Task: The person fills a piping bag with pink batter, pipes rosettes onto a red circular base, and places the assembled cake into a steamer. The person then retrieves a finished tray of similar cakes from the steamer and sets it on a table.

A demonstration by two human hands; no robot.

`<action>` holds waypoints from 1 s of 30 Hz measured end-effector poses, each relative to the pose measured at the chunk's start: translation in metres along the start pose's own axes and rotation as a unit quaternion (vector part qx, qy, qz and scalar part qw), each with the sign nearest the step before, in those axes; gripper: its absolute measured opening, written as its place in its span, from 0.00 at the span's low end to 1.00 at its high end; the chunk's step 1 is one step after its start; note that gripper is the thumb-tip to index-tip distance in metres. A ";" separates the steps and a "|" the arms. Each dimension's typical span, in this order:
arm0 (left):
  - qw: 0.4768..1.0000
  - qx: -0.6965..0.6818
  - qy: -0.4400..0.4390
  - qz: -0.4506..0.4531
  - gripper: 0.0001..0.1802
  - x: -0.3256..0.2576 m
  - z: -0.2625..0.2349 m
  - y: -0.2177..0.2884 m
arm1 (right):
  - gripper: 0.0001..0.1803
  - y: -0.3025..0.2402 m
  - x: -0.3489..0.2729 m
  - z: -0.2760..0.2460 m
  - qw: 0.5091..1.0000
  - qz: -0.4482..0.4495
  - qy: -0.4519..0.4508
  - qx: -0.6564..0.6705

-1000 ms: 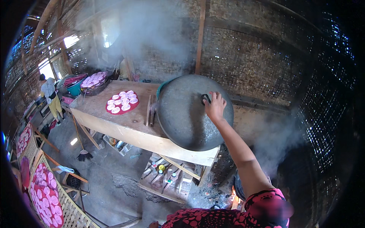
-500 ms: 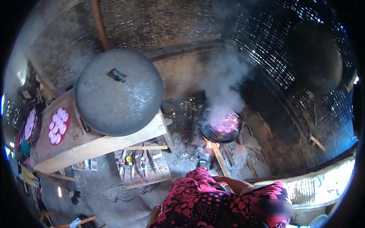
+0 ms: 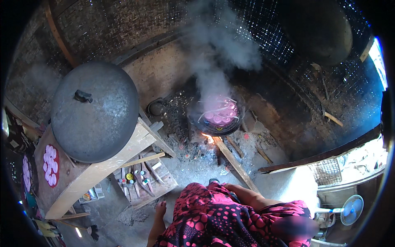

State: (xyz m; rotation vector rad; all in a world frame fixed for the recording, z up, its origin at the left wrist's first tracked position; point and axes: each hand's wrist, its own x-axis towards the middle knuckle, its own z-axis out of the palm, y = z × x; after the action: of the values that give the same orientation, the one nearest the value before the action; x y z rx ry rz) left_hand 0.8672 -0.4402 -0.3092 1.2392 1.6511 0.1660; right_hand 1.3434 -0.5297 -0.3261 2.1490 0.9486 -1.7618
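My left hand (image 3: 161, 208) hangs beside my patterned dress, close to the low wooden stand (image 3: 168, 186). Nothing shows in it, but its fingers are too small to read. The right forearm crosses my lap, and my right hand (image 3: 228, 187) lies at the knee, its fingers mostly hidden. Ahead, a dark wide pan (image 3: 218, 131) sits over a fire (image 3: 209, 138). Inside it are several pink round pieces (image 3: 222, 116), with pale thin strips (image 3: 217, 110) across them. Steam rises thickly from the pan. Neither hand touches it.
A large grey domed lid (image 3: 103, 123) rests on a wooden table (image 3: 76, 175), beside a red tray of pink pieces (image 3: 50, 165). Small jars and sticks lie on the low stand. A long plank (image 3: 236, 166) runs from the fire toward me. A fan (image 3: 352, 210) stands at right.
The view has turned, so the pan, lid and table sit further left in the picture. My left hand now reaches further out from the dress. Steam covers less of the pink pieces.
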 end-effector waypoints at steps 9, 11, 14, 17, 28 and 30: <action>0.974 0.182 -0.123 0.051 0.23 0.009 0.032 0.012 | 0.38 0.019 0.027 -0.005 0.998 0.026 0.008 0.051; 0.951 0.263 -0.145 0.079 0.22 0.008 0.030 0.006 | 0.41 0.030 0.041 0.000 0.999 0.010 0.020 0.040; 0.963 0.204 -0.142 -0.101 0.19 0.014 0.028 0.003 | 0.44 0.048 0.062 0.004 0.987 0.106 0.008 0.118; 0.965 0.215 -0.134 -0.063 0.19 0.036 0.029 0.009 | 0.45 0.056 0.076 0.003 0.991 0.055 0.029 0.117; 0.913 0.144 -0.064 0.377 0.16 0.202 0.207 0.306 | 0.48 -0.017 0.021 -0.059 0.997 0.035 0.063 0.011; 0.872 0.114 -0.086 0.469 0.16 0.258 0.273 0.402 | 0.47 -0.022 0.002 -0.081 0.996 0.027 0.065 0.050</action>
State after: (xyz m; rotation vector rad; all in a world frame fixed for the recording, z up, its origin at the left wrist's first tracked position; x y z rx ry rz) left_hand 1.3465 -0.1722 -0.3507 2.0991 0.8061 0.4447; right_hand 1.3956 -0.4695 -0.3013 2.3534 0.8382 -1.6959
